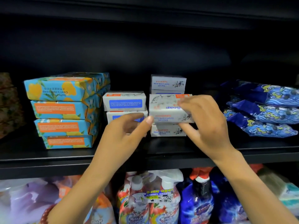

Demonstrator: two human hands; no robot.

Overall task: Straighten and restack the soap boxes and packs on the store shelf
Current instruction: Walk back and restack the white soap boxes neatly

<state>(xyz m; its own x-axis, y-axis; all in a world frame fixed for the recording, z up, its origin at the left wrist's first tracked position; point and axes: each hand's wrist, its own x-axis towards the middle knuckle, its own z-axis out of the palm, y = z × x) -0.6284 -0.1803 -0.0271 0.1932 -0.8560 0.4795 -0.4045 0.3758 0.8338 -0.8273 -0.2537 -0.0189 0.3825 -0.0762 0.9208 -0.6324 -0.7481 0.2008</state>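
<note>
Restacking at mid-shelf: the right hand pinches a grey soap box just above the lower grey box, while the left hand, fingers loosely extended, touches its left end; it is best lowered level, with edges flush.

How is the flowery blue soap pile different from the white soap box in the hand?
The flowery blue pile is bright blue, orange and yellow; the white box is pale grey-white. The pile is four boxes high on the shelf; the white box is one, gripped by the right hand. Both are boxed soap.
</note>
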